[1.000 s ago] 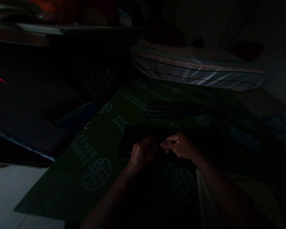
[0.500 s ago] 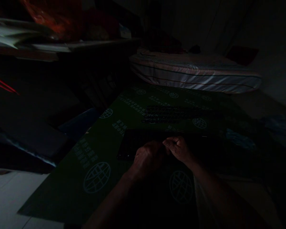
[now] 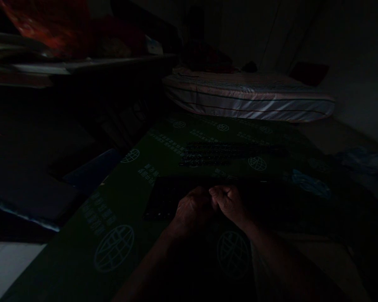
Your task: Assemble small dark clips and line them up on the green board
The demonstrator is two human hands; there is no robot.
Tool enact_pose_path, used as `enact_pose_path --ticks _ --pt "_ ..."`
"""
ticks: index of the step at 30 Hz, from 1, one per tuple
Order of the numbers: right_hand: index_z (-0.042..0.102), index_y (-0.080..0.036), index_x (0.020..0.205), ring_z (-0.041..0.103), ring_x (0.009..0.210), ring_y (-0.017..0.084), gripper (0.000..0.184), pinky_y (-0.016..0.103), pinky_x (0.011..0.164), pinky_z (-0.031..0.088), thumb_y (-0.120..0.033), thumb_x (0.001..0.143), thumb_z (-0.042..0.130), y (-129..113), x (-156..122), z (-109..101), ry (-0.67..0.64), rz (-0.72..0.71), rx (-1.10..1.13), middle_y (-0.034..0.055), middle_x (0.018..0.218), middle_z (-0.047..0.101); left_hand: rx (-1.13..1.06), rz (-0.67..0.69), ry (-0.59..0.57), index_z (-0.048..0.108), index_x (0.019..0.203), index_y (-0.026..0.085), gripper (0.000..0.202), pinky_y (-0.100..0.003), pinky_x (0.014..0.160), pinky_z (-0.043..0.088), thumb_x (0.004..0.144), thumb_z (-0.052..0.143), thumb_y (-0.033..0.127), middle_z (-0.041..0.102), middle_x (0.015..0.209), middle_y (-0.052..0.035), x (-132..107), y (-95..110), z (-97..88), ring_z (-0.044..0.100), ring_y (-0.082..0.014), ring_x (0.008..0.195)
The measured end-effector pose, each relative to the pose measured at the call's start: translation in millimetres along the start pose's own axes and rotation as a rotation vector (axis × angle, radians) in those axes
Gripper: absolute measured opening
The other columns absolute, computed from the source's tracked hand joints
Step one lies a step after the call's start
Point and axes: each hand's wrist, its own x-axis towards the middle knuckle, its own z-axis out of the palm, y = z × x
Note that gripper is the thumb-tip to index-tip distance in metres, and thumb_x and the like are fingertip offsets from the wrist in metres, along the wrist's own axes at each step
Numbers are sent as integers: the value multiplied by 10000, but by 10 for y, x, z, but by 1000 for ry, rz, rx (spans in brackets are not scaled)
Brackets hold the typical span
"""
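Note:
The light is very dim. A long, flat black object (image 3: 164,197), which looks like a keyboard, lies on the green printed board (image 3: 113,247). My left hand (image 3: 193,207) is closed over its middle, the back of the hand upward. Close beside it, my right hand (image 3: 228,203) is closed with thumb and forefinger pinched together. The fingertips of both hands come close to each other; whatever they grip is too dark to see. Behind the black object lie several dark rows of small shiny pieces (image 3: 208,153).
A striped mattress (image 3: 248,98) stands at the board's far end. Crumpled bluish plastic (image 3: 311,184) lies at right. On the left is a cluttered shelf (image 3: 91,65) with an orange-red bag (image 3: 53,29), and below it a blue object (image 3: 91,167).
The view has shifted slightly, so the surroundings sit further left and the board lower. Both hands stay together over the black object, with only slight movement.

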Motion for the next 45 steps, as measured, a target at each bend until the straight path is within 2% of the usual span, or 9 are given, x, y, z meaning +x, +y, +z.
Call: enact_pose_path --ticks 8,12,16,23,29,34,38,42,45 --pt "429 -202 405 468 440 104 533 238 520 388 -533 823 423 26 23 -39 -21 -54 58 -14 402 459 -64 39 21 639 721 169 182 -209 563 432 824 523 264 579 710 -21 -40 -55 40 561 -133 652" --pt "496 -187 453 439 404 87 517 222 439 341 -546 819 432 -9 12 -62 -36 -27 131 -7 451 508 -205 -4 22 654 809 177 148 -218 614 462 826 528 254 637 755 -23 -61 -58 9 600 -141 682" --pt "573 -174 541 365 323 68 484 205 368 279 -566 800 457 -98 14 -151 -178 -11 139 -36 403 461 -364 -81 21 664 857 190 135 -206 596 477 802 549 235 681 743 4 -77 -53 -27 630 -141 659" --pt "642 -153 696 486 376 86 449 199 451 385 -530 835 442 -249 31 -279 -349 -1 27 -35 409 518 -477 -183 32 674 871 181 151 -190 570 464 789 571 256 698 781 -3 -79 -93 -20 622 -139 664" --pt "633 -169 768 498 364 64 344 190 425 388 -462 850 472 -226 9 -206 -262 -86 26 -15 585 620 -649 -279 50 684 809 166 141 -182 540 450 761 609 275 688 715 -1 -68 -67 -60 611 -147 651" --pt "647 -183 813 492 383 78 300 198 464 414 -417 869 467 -224 -6 -191 -192 -173 -57 -58 437 501 -763 -294 7 694 886 186 161 -212 626 488 771 606 257 712 804 -12 -48 -82 -97 637 -171 745" --pt "643 -186 829 514 424 76 282 202 491 439 -385 884 451 -241 2 -180 -94 -230 -97 -43 505 546 -847 -346 43 681 940 178 219 -243 678 507 736 641 245 717 885 -37 -40 -104 -89 645 -200 821" --pt "646 -206 899 619 666 111 205 230 649 501 -315 881 473 -218 26 -137 -27 -357 -160 4 713 647 -860 -441 112 694 843 171 167 -220 617 501 701 672 256 716 817 -31 -62 -69 -105 645 -187 759" --pt "628 -222 1001 613 900 135 203 256 788 498 -253 886 465 -174 38 -114 -25 -444 -187 40 929 662 -875 -461 139 698 816 170 164 -216 608 498 686 688 270 713 795 -29 -71 -36 -138 642 -180 734"
